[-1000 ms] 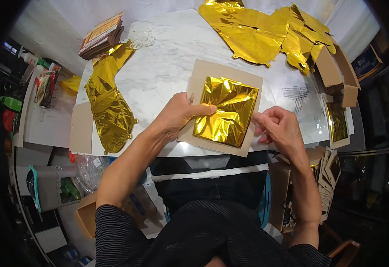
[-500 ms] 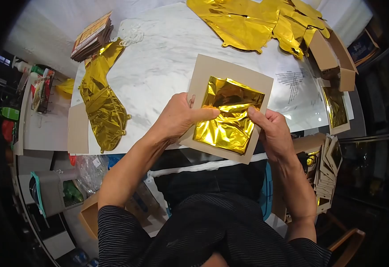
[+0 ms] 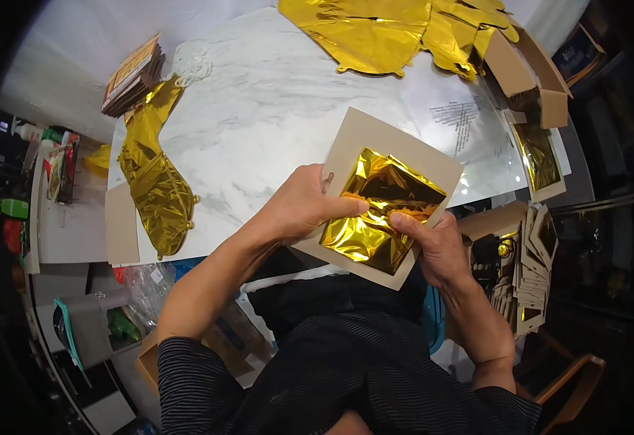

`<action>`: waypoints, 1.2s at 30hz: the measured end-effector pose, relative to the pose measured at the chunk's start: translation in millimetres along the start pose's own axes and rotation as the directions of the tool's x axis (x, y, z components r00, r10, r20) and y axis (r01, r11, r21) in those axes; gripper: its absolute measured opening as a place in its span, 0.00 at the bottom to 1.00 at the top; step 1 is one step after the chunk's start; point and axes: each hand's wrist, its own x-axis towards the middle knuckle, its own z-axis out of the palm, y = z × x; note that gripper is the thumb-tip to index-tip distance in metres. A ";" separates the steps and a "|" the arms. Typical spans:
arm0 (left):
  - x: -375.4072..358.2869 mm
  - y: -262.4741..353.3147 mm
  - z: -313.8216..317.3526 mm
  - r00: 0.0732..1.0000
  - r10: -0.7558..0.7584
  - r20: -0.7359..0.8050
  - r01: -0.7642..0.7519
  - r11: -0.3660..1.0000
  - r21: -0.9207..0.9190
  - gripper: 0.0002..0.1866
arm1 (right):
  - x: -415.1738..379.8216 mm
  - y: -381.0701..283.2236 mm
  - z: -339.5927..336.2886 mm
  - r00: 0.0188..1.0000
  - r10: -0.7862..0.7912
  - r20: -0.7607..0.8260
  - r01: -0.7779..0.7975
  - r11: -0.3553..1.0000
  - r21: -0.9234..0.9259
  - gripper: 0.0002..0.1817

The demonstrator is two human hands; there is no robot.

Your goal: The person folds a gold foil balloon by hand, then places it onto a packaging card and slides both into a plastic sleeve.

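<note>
A folded gold foil balloon lies flat on a grey-beige card held in front of my torso, over the table's near edge. My left hand grips the card's left side, with its thumb pressed on the foil and the fingers hidden behind. From the right, my right hand holds the card's lower right side, its thumb also on the foil close to the left thumb. A crease runs across the foil near the thumbs.
An unfolded gold foil balloon lies at the left, below a stack of printed cards and white string. More gold foil covers the back. A cardboard box stands back right; a box of foil-bearing cards sits lower right.
The card with the foil has come down, closer to my body, and turned clockwise. My right thumb has slid inward across the foil toward the left thumb. The camera view has shifted slightly.
</note>
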 end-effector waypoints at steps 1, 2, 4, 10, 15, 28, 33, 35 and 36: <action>0.2 2.7 2.9 1.000 -0.022 -0.003 0.022 0.999 0.040 0.23 | -2.3 2.5 -1.7 1.000 -0.005 -0.009 0.005 1.000 0.005 0.21; 1.6 4.7 6.0 0.999 -0.042 -0.004 0.042 0.996 0.082 0.23 | -5.2 5.0 -3.2 1.000 -0.021 -0.013 0.021 1.000 0.019 0.21; 6.8 4.4 12.6 0.999 -0.039 0.033 0.035 0.993 0.115 0.23 | -11.9 10.6 -8.5 0.997 -0.060 -0.056 0.061 0.998 0.013 0.21; 26.7 16.0 26.6 0.995 -0.028 0.092 0.007 0.975 0.224 0.20 | -42.2 9.5 -69.9 0.964 -0.169 -0.203 0.145 0.981 -0.127 0.18; 79.6 13.9 52.1 0.759 0.631 0.160 -0.495 0.400 0.772 0.17 | -60.5 -18.0 -154.7 0.698 -0.441 -0.564 0.479 0.873 -0.089 0.15; 165.0 21.5 137.4 0.605 0.611 0.511 -0.547 -0.149 0.824 0.07 | -77.5 -54.6 -235.2 0.513 -0.531 -0.674 0.713 0.701 -0.009 0.15; 168.6 24.9 135.8 0.640 0.576 0.509 -0.537 -0.139 0.832 0.07 | -72.2 -51.1 -254.0 0.515 -0.521 -0.681 0.726 0.687 0.023 0.15; 161.1 27.8 143.6 0.653 0.607 0.452 -0.531 -0.058 0.845 0.08 | -72.1 -49.4 -258.5 0.519 -0.522 -0.677 0.722 0.691 0.021 0.16; 155.5 30.0 148.1 0.655 0.604 0.455 -0.533 -0.058 0.844 0.08 | -71.6 -48.9 -259.5 0.520 -0.506 -0.688 0.717 0.696 0.030 0.16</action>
